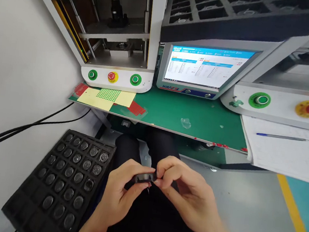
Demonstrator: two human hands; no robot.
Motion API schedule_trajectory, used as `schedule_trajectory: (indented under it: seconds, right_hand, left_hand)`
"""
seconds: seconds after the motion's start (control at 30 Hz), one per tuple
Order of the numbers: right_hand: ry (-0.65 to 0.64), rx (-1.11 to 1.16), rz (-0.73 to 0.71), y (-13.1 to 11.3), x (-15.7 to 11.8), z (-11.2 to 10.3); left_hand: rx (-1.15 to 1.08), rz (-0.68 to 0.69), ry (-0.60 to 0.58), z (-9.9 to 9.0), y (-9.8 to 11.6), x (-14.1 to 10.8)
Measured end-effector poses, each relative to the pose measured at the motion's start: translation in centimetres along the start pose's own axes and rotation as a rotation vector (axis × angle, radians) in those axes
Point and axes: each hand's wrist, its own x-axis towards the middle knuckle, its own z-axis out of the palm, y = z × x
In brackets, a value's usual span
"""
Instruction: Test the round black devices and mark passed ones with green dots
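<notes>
Above my lap, my left hand [120,190] pinches a small, dark, rounded part [144,178] between thumb and fingers. The part is seen edge-on, so its face does not show. My right hand [187,190] is closed at its right end, thumb and fingertips pressed together. Whether those fingertips grip the part itself or some tiny piece on it is hidden. Below the left thumb a thin, pale sliver sticks out, too small to name. To the left of my hands, a black foam tray [35,186] carries rows of round, watch-like pieces [69,172] in square pockets.
A green bench [166,108] runs ahead, bearing a press machine [117,72], a touchscreen monitor [204,69] and a second machine [284,103]. Sticker sheets [106,97] lie at the left; a pen [282,137] rests on papers [286,155]. Another foam tray [223,21] sits above the monitor. Black cables [30,126] hang left.
</notes>
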Motion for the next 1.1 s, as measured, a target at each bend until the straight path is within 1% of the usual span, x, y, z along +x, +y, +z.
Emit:
schedule_trajectory:
  seconds: [0.07, 0.1, 0.13, 0.17, 0.27, 0.3, 0.37, 0.43, 0.5, 0.6, 0.7, 0.77, 0.87, 0.93, 0.97, 1.03, 1.07, 1.1]
  right_hand:
    - [-0.115, 0.023, 0.038, -0.1, 0.2, -0.5]
    - [-0.137, 0.043, 0.049, 0.0, 0.3, -0.6]
    - [-0.124, 0.066, 0.053, 0.1, 0.3, -0.6]
    - [-0.085, 0.088, 0.052, 0.2, 0.3, -0.5]
    - [0.096, 0.128, 0.029, 0.7, 0.1, 0.1]
    - [0.145, 0.117, 0.016, 0.8, -0.1, 0.3]
    - [0.192, 0.066, -0.028, 0.9, -0.4, 0.6]
    - [0.210, 0.025, -0.059, 0.9, -0.5, 0.6]
    - [0.218, 0.036, -0.053, 0.9, -0.5, 0.4]
    - [0.190, 0.037, -0.060, 0.9, -0.4, -0.2]
    - [0.121, -0.103, -0.159, 0.8, -0.3, -0.9]
    - [0.114, -0.212, -0.205, 0.5, -0.4, -1.2]
    - [0.173, -0.318, -0.208, 0.1, -1.0, -0.8]
    - [0.209, -0.332, -0.203, 0.0, -1.7, -0.2]
    - [0.218, -0.318, -0.207, 0.1, -2.1, 0.0]
    - [0.250, -0.260, -0.200, 0.9, -2.7, 0.0]
    - [0.317, -0.212, -0.161, 1.7, -2.8, -0.4]
    - [0.444, -0.135, -0.078, 2.7, -2.9, -1.2]
  left_hand:
    - [0.009, 0.010, -0.031, -0.2, -0.1, 0.0]
    - [0.011, 0.013, -0.037, -0.2, -0.1, 0.0]
    - [0.012, 0.014, -0.036, -0.3, -0.2, 0.0]
    - [0.013, 0.011, -0.031, -0.2, -0.3, 0.0]
    - [0.007, 0.013, -0.011, -0.1, -0.6, 0.0]
    - [0.009, 0.020, -0.002, 0.0, -0.7, 0.0]
    - [0.014, 0.041, 0.013, 0.2, -0.9, 0.0]
    - [0.019, 0.060, 0.015, 0.3, -1.0, 0.2]
    - [0.020, 0.076, 0.003, 0.4, -1.0, 0.3]
    - [0.019, 0.074, -0.022, 0.6, -1.1, 0.5]
    - [0.012, 0.047, -0.032, 1.1, -1.2, 0.4]
    - [0.024, 0.048, -0.009, 1.6, -1.2, 0.3]
    - [0.113, 0.101, 0.065, 2.7, -1.2, 0.2]
    - [0.202, 0.123, 0.138, 3.3, -1.2, 0.4]
    - [0.239, 0.109, 0.206, 3.5, -1.3, 0.6]
    - [0.259, 0.039, 0.414, 3.7, -1.6, 1.1]
    - [0.242, -0.002, 0.533, 3.6, -1.8, 1.4]
    - [0.211, -0.038, 0.627, 3.5, -1.9, 1.7]
